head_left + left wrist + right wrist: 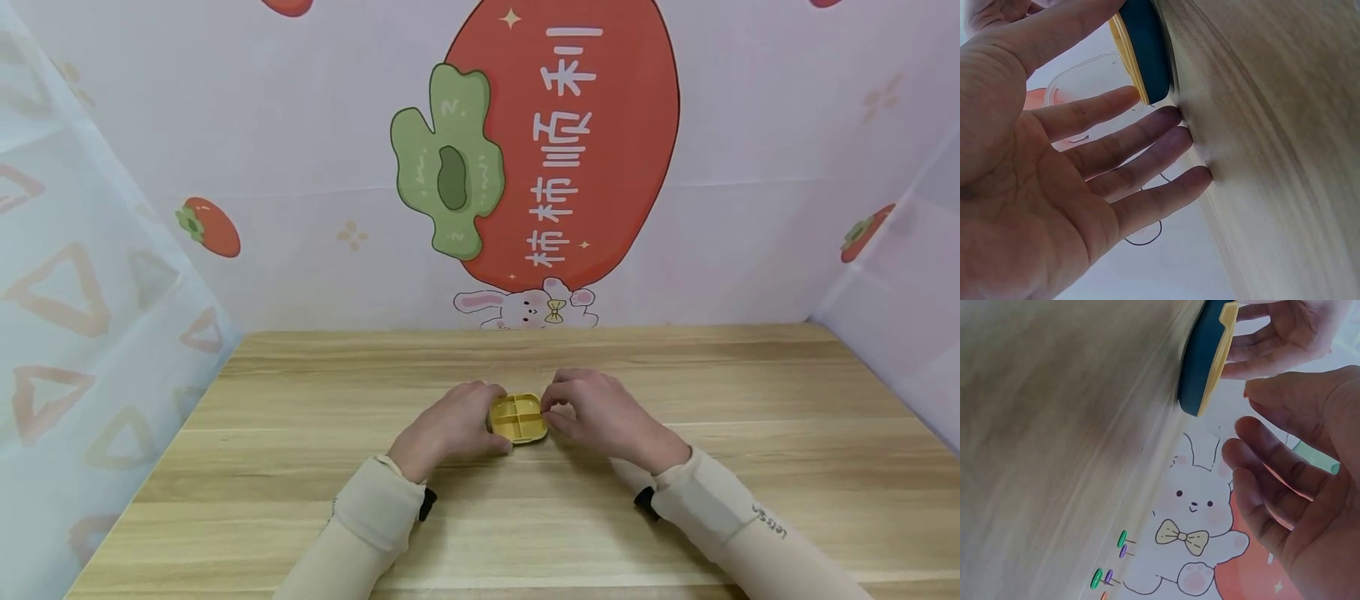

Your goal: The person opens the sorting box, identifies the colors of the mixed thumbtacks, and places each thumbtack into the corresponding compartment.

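Observation:
A small box (518,418) with a yellow four-compartment tray and teal base (1147,50) sits on the table. Its clear lid (1063,78) stands raised on the far side. My left hand (457,421) grips the box from the left, thumb at the near edge and index finger at the far edge; the other fingertips rest on the tabletop. At the box's right edge, my right hand (596,412) has thumb and index finger together, pinching a small orange object (1246,394), mostly hidden. The right hand's other fingers (1266,500) are loosely bent.
Several pushpins lie on the table, among them a green pushpin (1097,578) and a purple pushpin (1124,550). The wooden table (300,517) ends at a printed backdrop (322,275) at the back, with more printed sheeting at the left and right.

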`<state>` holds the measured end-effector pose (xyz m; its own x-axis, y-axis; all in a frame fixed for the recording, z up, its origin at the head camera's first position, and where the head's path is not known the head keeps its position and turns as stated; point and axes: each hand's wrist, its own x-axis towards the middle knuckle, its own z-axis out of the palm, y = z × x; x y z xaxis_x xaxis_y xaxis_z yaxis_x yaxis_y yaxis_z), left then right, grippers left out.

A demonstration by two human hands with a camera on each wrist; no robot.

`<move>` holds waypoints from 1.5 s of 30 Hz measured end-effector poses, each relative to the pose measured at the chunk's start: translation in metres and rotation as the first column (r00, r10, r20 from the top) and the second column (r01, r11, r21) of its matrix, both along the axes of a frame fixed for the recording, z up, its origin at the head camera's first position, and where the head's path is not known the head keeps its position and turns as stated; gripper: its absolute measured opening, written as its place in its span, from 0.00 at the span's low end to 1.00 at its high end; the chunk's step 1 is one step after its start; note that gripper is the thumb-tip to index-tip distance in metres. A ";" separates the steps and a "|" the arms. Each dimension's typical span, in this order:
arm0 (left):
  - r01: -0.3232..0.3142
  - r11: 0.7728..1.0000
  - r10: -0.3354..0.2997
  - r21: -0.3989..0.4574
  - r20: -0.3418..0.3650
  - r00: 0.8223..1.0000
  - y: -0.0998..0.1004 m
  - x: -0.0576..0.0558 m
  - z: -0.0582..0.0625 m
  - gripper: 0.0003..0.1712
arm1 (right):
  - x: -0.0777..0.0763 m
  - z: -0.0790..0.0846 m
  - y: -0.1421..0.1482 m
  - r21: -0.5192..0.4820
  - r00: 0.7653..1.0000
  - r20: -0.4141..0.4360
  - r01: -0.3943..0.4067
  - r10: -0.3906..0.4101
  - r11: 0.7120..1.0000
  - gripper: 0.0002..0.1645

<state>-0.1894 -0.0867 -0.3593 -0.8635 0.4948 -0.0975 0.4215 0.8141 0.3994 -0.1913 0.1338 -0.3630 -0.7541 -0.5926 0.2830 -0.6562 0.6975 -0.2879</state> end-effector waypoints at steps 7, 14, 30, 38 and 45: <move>-0.001 1.000 0.001 -0.001 0.009 1.000 0.001 0.000 0.000 0.37 | 0.005 -0.001 -0.004 -0.007 0.998 -0.059 0.003 -0.003 1.000 0.04; 0.004 1.000 -0.004 -0.002 0.005 1.000 0.001 -0.001 0.000 0.37 | 0.004 -0.004 -0.009 0.028 0.993 -0.119 -0.004 0.008 1.000 0.03; 0.008 1.000 -0.008 0.011 0.000 1.000 0.000 -0.001 -0.002 0.37 | 0.003 -0.006 -0.011 0.033 0.988 -0.140 -0.053 0.057 0.998 0.03; 0.001 1.000 -0.001 0.002 0.006 1.000 0.001 -0.001 -0.001 0.38 | 0.003 -0.005 -0.011 0.038 0.988 -0.141 -0.060 0.065 0.997 0.03; 0.002 1.000 -0.002 0.001 0.005 1.000 0.001 -0.001 -0.001 0.38 | 0.003 -0.005 -0.011 0.047 0.989 -0.139 -0.053 0.059 0.997 0.03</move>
<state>-0.1904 -0.0860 -0.3606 -0.8619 0.4968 -0.1016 0.4212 0.8130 0.4022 -0.1886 0.1228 -0.3681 -0.6742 -0.6469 0.3564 -0.7263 0.6683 -0.1610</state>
